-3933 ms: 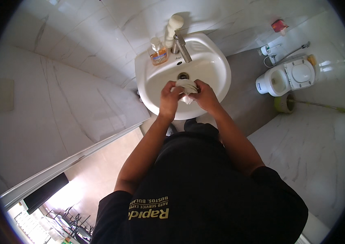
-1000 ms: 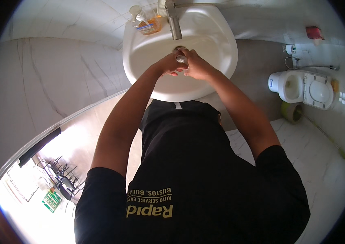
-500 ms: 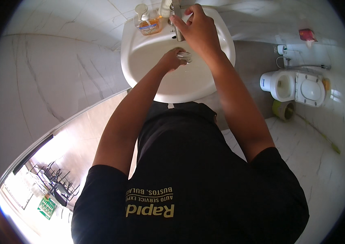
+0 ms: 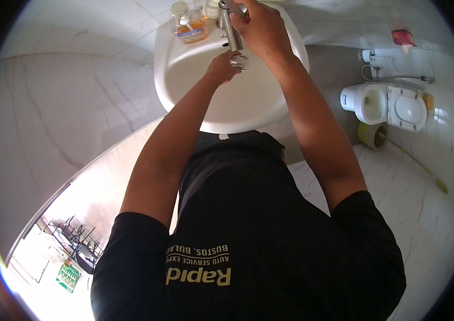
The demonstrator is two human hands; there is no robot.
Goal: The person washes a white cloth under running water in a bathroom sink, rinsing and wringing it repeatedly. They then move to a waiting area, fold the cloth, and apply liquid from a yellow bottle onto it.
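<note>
White-tiled bathroom, seen from above: the right hand [image 4: 262, 29] rests closed over the tap [image 4: 232, 32] at the back of the basin [image 4: 248, 101], while the left hand [image 4: 221, 67], cupped around something small I cannot identify, sits just below the spout. An orange soap bottle [image 4: 192, 29] stands left of the tap; a toilet [image 4: 387, 104] lies well to the right.

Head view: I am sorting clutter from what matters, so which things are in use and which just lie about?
In use: right hand on the tap; left hand under its spout; sink.
Lying about: orange soap bottle, toilet, green brush holder.
</note>
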